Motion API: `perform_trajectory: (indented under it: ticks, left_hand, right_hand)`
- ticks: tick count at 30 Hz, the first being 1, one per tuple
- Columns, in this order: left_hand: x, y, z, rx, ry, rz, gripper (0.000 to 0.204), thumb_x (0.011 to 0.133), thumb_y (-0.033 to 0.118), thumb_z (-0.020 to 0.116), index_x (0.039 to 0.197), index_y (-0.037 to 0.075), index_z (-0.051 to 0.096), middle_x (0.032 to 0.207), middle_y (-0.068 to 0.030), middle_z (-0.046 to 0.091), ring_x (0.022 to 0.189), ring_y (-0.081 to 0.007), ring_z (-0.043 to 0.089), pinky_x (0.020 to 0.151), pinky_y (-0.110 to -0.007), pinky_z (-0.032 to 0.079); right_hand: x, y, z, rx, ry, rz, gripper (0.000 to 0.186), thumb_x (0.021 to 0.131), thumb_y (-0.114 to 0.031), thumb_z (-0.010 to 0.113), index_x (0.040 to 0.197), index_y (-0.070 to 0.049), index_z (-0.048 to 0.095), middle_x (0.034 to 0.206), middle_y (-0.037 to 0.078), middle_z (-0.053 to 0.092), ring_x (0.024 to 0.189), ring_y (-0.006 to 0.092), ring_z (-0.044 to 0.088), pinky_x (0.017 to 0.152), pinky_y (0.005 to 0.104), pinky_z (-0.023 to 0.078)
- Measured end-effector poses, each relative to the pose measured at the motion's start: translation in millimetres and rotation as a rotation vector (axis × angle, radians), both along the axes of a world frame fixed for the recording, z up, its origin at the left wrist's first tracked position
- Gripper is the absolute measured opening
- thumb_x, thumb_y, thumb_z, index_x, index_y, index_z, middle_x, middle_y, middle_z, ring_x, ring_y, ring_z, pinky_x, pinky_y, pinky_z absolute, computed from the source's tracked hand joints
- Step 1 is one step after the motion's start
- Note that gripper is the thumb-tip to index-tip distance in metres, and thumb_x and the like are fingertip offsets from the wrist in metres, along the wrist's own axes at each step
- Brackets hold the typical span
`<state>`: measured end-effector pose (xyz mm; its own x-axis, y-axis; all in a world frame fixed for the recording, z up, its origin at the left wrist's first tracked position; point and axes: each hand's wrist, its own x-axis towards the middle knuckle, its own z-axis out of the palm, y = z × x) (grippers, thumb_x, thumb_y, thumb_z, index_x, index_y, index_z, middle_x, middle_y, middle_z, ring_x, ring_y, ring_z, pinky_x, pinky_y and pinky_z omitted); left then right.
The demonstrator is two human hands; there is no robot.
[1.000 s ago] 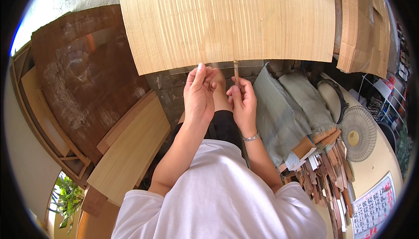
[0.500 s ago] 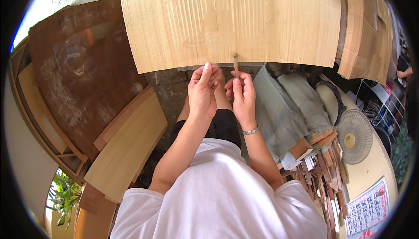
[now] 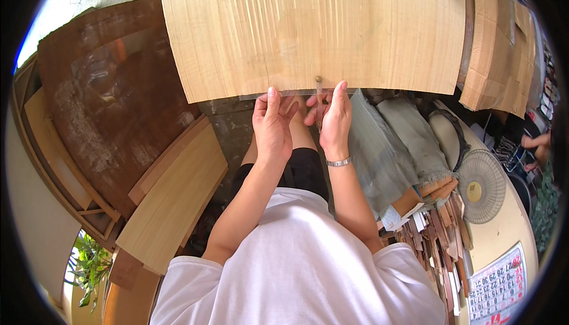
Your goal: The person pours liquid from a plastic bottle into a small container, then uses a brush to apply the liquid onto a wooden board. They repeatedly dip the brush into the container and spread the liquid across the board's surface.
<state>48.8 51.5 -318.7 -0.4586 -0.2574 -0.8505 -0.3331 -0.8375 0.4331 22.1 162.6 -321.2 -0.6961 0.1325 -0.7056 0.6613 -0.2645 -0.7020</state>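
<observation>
At the near edge of a pale wood-grained board (image 3: 403,40), a clear, glass-like sheet (image 3: 249,96) sticks out slightly. My left hand (image 3: 272,129) has its thumb up at that edge, with the fingers curled beneath, and seems to pinch it. My right hand (image 3: 336,126) is beside it, its thumb raised to the same edge. Between the right fingers stands a slim stick-like tool with a brass ball end (image 3: 319,79), which looks like a glass cutter. Its lower end is partly hidden by the hand.
On the left lean a dark brown panel (image 3: 101,99) and a light plank (image 3: 178,194). To the right lie cloth-covered stacks (image 3: 379,147), wood offcuts (image 3: 435,242), a fan (image 3: 481,185) and cardboard (image 3: 489,52). Another person's hand (image 3: 536,141) shows at the far right.
My right thumb has lifted off the tool and moved up to the sheet's edge. The tool has dropped slightly. My left hand has shifted a little left.
</observation>
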Motion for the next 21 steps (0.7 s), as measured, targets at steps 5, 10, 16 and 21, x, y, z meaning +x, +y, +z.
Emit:
perform_trajectory:
  ticks: [5,10,16,21]
  left_hand:
    - [1.7,0.2,-6.7,0.004,0.048,0.051,0.019,0.099,0.025,0.067,0.098,0.009,0.055,0.098,-0.0025,0.065,0.101,-0.0230,0.070,0.094,-0.042,0.055]
    - [0.6,-0.7,-8.4,0.002,0.028,0.054,0.019,0.099,0.024,0.067,0.098,0.009,0.055,0.097,-0.0034,0.066,0.098,-0.0232,0.071,0.090,-0.040,0.057]
    - [2.4,-1.7,-8.0,0.019,0.036,0.064,0.017,0.100,0.022,0.065,0.097,0.009,0.054,0.095,-0.0026,0.065,0.097,-0.0231,0.071,0.086,-0.040,0.056]
    - [2.9,-6.2,4.9,-0.003,0.016,-0.015,0.016,0.100,0.025,0.065,0.098,0.012,0.055,0.099,-0.0003,0.063,0.103,-0.0236,0.069,0.090,-0.044,0.053]
  right_hand:
    - [-1.4,-1.4,-2.7,0.038,-0.030,0.015,0.063,0.107,-0.057,0.031,0.073,-0.006,0.045,0.055,0.004,0.050,0.042,0.0089,0.042,0.037,0.0231,0.031]
    - [-2.4,-2.3,-2.0,0.063,-0.065,0.033,0.060,0.107,-0.056,0.030,0.074,-0.008,0.044,0.055,0.003,0.049,0.043,0.0083,0.041,0.037,0.0221,0.030]
    - [-0.5,0.9,-6.3,0.061,-0.075,0.039,0.066,0.107,-0.058,0.029,0.067,-0.008,0.046,0.055,0.004,0.054,0.038,0.0078,0.040,0.035,0.0225,0.027]
    - [1.7,3.3,1.9,0.022,-0.042,0.078,0.069,0.106,-0.060,0.030,0.076,-0.005,0.057,0.059,0.005,0.057,0.040,0.0072,0.042,0.037,0.0220,0.029]
